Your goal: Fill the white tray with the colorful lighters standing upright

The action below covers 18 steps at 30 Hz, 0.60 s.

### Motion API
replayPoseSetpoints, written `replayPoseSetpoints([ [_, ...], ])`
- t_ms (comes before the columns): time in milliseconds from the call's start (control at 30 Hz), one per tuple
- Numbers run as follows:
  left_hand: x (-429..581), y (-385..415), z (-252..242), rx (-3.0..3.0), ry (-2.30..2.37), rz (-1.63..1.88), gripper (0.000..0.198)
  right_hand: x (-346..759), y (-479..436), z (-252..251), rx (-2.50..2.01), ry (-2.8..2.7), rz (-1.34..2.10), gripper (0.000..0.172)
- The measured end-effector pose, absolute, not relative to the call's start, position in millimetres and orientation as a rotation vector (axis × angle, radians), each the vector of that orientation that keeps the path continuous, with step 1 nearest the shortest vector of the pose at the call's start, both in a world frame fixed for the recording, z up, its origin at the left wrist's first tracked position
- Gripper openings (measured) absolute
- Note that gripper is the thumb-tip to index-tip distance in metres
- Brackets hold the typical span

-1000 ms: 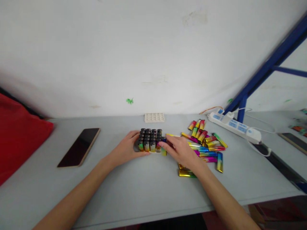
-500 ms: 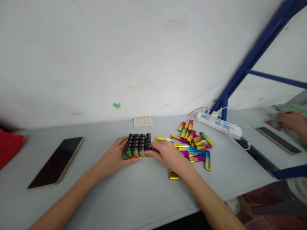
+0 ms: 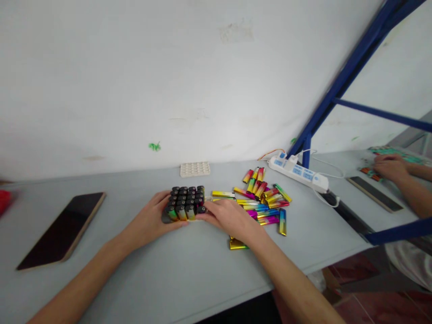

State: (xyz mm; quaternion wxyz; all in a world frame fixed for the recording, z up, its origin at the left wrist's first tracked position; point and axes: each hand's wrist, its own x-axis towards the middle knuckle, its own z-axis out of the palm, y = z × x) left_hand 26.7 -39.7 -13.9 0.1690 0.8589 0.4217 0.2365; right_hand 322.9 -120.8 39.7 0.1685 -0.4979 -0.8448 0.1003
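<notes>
Several lighters [image 3: 182,198] stand upright in a tight block on the table, black tops up, with shiny coloured bodies showing at the front. My left hand [image 3: 150,220] curves round the block's left side, fingers behind and thumb along the front. At the front right corner, my right hand [image 3: 222,215] pinches a lighter [image 3: 201,209] between thumb and fingers. Its body is mostly hidden by the hand. Just past my right hand lies a loose heap of metallic multicoloured lighters [image 3: 261,209], some partly covered by the hand and forearm.
A white tray with round hollows [image 3: 195,169] lies by the wall. A dark flat panel [image 3: 62,231] is at left. Right of the heap are a power strip [image 3: 299,173] with cables and a blue metal frame [image 3: 320,112]. Another person's hands [image 3: 391,166] work beyond it.
The whole view has shifted, so things appear farther left. My left hand stays round the block. The corner lighter in my right hand now sits slightly lower against its row.
</notes>
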Motion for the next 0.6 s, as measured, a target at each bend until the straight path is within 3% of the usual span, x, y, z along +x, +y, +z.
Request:
replayPoseSetpoints([
  [267, 28, -39, -13, 2.383, 1.154, 0.695, 0.078, 361, -115, 43, -1.567, -1.95, 0.286, 0.061],
  [433, 31, -41, -10, 2.378, 1.135, 0.688, 0.075, 433, -82, 44, -2.015, -1.515, -0.059, 0.032],
  [600, 33, -40, -11, 2.384, 1.113, 0.703, 0.081, 466, -48, 42, -2.442, -1.424, 0.048, 0.053],
])
